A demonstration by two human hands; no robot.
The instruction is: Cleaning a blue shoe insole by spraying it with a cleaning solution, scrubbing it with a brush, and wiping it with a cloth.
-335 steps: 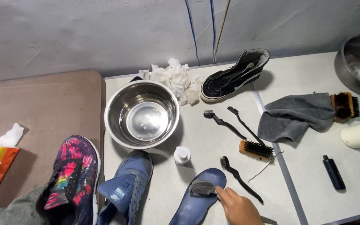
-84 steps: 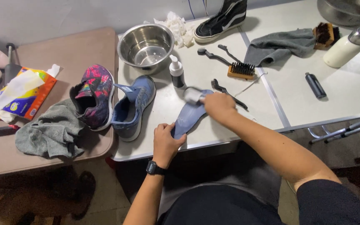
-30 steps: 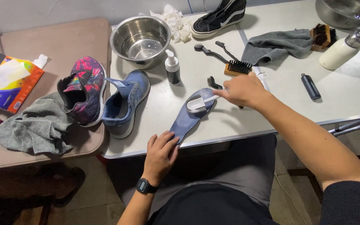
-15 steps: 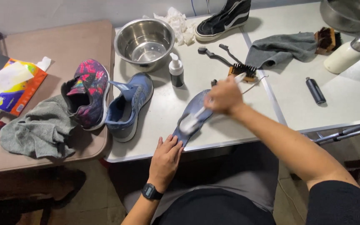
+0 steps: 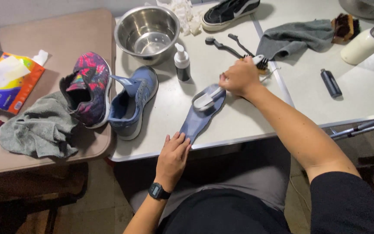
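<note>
1. Right hand (image 5: 237,78): fingers curled closed round the handle of a small brush (image 5: 205,100). Its pale head rests on the far end of the blue insole (image 5: 200,117).
2. Left hand (image 5: 172,158): fingers flat and spread, gripping nothing, fingertips pressing the near tip of the insole at the table's near edge.
3. Insole lies flat on the white table (image 5: 239,125), running diagonally from near-left to far-right, between the two hands. Thin, flexible-looking, matte blue-grey.
4. Step in hand, as judged: scrubbing the insole's upper surface while it is pinned down. The next stroke would call for steady pressure from the left hand so the insole does not slide off the edge.
5. Left of the insole: a blue sneaker (image 5: 131,102), mesh-textured, tongue pulled up; beside it a multicoloured sneaker (image 5: 89,86) on the brown table (image 5: 57,34).
6. Just beyond the insole: a small pump bottle (image 5: 181,63), dark below, white cap. Beyond that, a shiny steel bowl (image 5: 147,30), round and dented.
7. Further right: a wood-backed bristle brush (image 5: 262,65) and a crumpled grey cloth (image 5: 297,38).
8. Near-left: a second grey cloth (image 5: 40,128), soft and bunched.
</note>
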